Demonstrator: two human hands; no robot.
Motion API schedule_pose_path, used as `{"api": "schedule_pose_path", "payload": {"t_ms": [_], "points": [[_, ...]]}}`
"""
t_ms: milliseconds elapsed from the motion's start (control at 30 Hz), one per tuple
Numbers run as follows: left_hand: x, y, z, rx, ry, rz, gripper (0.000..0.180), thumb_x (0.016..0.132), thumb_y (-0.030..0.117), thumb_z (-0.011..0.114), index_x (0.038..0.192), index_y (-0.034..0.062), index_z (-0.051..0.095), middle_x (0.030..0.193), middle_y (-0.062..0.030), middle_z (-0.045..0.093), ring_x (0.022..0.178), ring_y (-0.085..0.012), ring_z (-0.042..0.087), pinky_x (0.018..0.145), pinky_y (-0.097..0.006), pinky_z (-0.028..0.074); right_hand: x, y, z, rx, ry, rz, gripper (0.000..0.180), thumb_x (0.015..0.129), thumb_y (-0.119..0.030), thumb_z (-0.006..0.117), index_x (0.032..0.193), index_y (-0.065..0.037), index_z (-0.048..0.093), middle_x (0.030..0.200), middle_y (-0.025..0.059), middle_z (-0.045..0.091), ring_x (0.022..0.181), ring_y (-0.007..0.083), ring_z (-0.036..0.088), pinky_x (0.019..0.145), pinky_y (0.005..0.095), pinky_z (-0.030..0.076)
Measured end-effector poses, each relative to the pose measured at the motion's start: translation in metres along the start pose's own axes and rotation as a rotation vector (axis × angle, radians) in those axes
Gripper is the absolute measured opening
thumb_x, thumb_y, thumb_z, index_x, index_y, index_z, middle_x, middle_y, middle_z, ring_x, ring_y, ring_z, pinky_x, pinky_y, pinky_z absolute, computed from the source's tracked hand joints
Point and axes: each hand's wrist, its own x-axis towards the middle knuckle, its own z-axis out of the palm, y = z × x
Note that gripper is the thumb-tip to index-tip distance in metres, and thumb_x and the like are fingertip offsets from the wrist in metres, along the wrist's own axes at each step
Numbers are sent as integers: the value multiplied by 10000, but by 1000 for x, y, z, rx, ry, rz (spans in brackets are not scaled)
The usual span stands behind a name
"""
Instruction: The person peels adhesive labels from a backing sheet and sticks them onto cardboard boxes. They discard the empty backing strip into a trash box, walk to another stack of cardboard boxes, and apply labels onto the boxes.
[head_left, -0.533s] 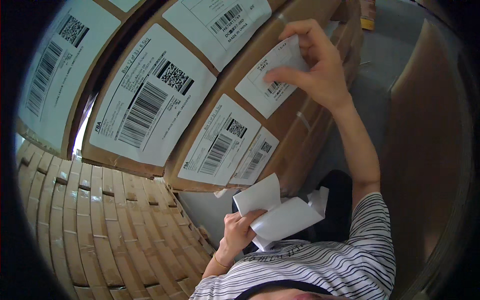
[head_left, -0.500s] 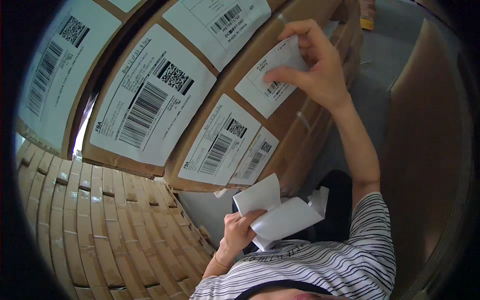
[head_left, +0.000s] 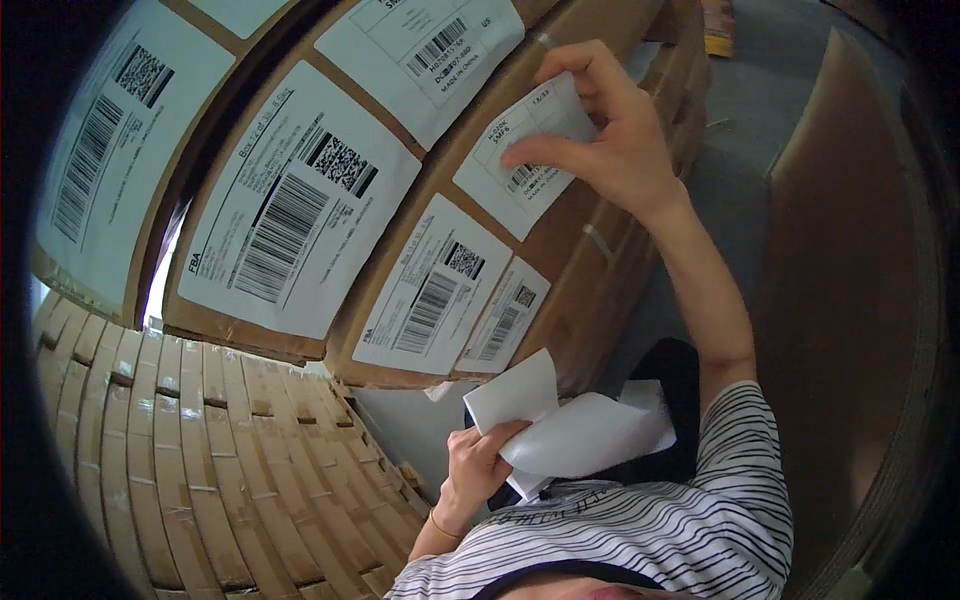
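Observation:
My right hand (head_left: 610, 135) presses a white barcode label (head_left: 520, 155) flat against the side of a brown cardboard box (head_left: 575, 225), fingertips spread on the label's right half. My left hand (head_left: 480, 465) is low, near my striped shirt, gripping a bundle of white label sheets (head_left: 570, 430) that curl out to the right. The same box carries two more white labels (head_left: 430, 290) lower down.
Stacked cardboard boxes with large white barcode labels (head_left: 290, 200) fill the upper left. A wall of taped brown cartons (head_left: 190, 460) lies at lower left. A tall cardboard sheet (head_left: 850, 300) stands on the right, with grey floor (head_left: 750, 110) between.
My right hand has slid slightly along the label on the box; my left hand still holds the sheets in about the same place.

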Motion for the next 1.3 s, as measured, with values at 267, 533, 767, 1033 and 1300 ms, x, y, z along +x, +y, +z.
{"api": "schedule_pose_path", "payload": {"t_ms": [267,533,767,1033,1300], "points": [[-1,-2,2,24,-2,6,243,629,43,662,867,47,704,735,-121,680,651,-241,679,600,-303,516,1,6,3,-154,89,-111,582,632,-312,841,1083,-110,533,818,66,635,743,209,657,653,318,513],[-5,-1,5,31,39,80,419,550,3,598,952,79,689,751,-100,668,599,-258,633,551,-328,502,-8,17,-22,-465,304,289,812,702,-468,751,1350,-100,428,1149,140,618,1003,269,637,816,345,515],[-7,1,6,22,19,67,378,572,13,615,936,80,692,761,-113,675,609,-255,645,561,-321,511,-53,12,28,-416,-167,-431,840,825,-529,576,1419,-3,300,1484,178,274,1387,354,227,1137,482,152],[-4,2,7,-2,24,42,244,633,90,660,871,64,712,731,-121,680,649,-238,680,592,-300,514,-20,29,19,-638,29,-356,836,798,-578,488,1449,-95,286,1514,153,223,1401,362,185,1141,521,87],[2,4,6,-47,16,144,305,623,58,674,926,84,702,739,-108,670,615,-232,656,561,-305,509,-65,-8,62,-398,-225,-467,798,780,-497,587,1436,-132,314,1506,160,240,1401,354,189,1143,515,111]]}}
